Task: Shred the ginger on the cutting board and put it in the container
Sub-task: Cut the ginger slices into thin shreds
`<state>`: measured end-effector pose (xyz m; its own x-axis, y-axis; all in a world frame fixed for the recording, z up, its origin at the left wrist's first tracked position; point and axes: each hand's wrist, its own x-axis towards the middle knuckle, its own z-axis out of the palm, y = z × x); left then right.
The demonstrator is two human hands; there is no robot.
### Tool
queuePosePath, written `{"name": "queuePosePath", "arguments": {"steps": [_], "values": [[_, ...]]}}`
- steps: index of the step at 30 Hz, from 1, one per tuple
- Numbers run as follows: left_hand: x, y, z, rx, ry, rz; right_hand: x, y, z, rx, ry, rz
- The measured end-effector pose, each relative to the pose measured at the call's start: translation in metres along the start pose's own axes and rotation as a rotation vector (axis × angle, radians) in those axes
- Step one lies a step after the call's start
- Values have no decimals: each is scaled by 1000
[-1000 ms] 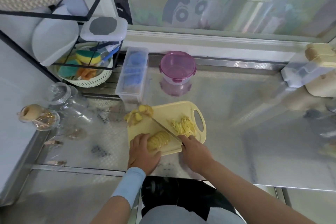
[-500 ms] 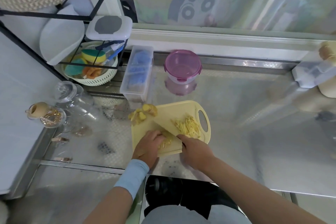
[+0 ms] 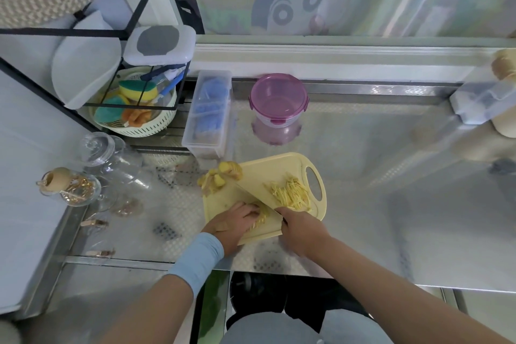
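Observation:
A pale yellow cutting board (image 3: 268,173) lies on the steel counter. My left hand (image 3: 233,222) presses down on a stack of ginger slices (image 3: 261,218) at the board's near edge. My right hand (image 3: 301,227) grips a knife (image 3: 255,194) whose blade runs diagonally across the board, right beside the slices. A heap of shredded ginger (image 3: 290,193) sits near the board's handle hole. Uncut ginger chunks (image 3: 220,177) rest at the board's far left corner. A round purple container (image 3: 279,99) stands behind the board, apart from it.
A clear box with blue contents (image 3: 208,114) stands left of the purple container. A white basket with sponges (image 3: 134,114) sits under a black rack. Glass jars (image 3: 111,159) and small clips lie at the left. A white appliance (image 3: 485,100) is at the far right.
My left hand has slid over the ginger slices, covering most of them. The knife blade has moved closer to my left fingers. The camera has shifted slightly.

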<state>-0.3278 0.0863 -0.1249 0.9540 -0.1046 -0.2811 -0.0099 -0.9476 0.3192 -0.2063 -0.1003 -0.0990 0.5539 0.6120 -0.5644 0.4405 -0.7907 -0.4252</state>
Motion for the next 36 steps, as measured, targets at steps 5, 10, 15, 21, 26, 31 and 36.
{"name": "queuePosePath", "arguments": {"steps": [5,10,15,21,26,31,36], "values": [[6,2,-6,77,-1,30,0,-1,2,-1,15,-1],[10,3,-16,165,-38,69,-1,-2,3,-7,24,7],[8,4,-12,134,48,97,-3,-4,3,-11,40,13],[7,0,-1,68,132,114,-10,-11,1,-47,55,8],[8,5,-2,118,135,125,-14,-15,-1,-170,119,-52],[6,9,-3,138,123,69,-26,-16,6,-202,112,-40],[8,9,-9,29,101,10,-31,-10,10,-202,117,4]]}}
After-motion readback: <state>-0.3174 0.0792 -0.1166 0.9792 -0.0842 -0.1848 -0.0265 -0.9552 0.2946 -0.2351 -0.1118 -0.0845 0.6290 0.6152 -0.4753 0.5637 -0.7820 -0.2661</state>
